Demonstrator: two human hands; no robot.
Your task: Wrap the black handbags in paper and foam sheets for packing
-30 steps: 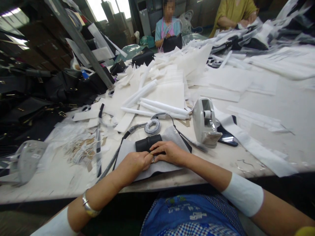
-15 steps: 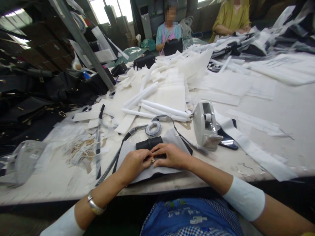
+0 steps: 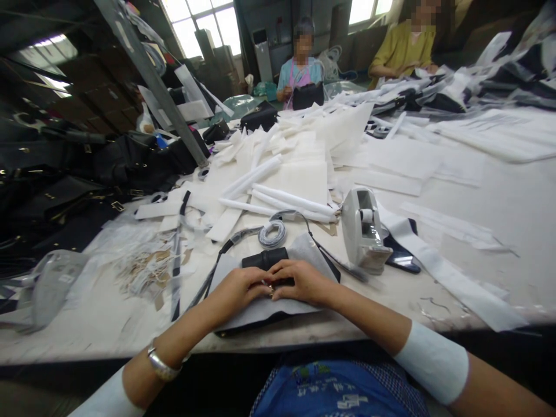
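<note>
A black bag (image 3: pixel 232 332) lies at the table's front edge, with a sheet of pale tissue paper (image 3: pixel 256 315) spread over it. Both hands meet at the middle of this sheet, around a small gold metal fitting (image 3: pixel 271 286) that is mostly hidden by fingers. My left hand (image 3: pixel 247 285) has its fingers bent and pinched at the fitting. From the other side, the thumb and fingers of my right hand (image 3: pixel 299 280) close in on the same piece. Just beyond the fingertips is the black padded handle (image 3: pixel 264 258). A plastic-wrapped strap (image 3: pixel 234 238) with a coil (image 3: pixel 272 233) loops behind the bag.
A tape dispenser (image 3: pixel 364 229) stands to the right, near a white strip (image 3: pixel 447 275). White paper sheets and rolls (image 3: pixel 299 202) cover the table's middle. At left are string scraps (image 3: pixel 147 272), a clear dispenser (image 3: pixel 54 289) and piled black bags (image 3: pixel 65 197). Two people work across the table.
My view has tilted up slightly, so the scene sits lower. My left fingers have flattened and now cover more of the gold fitting; my right hand has barely moved.
</note>
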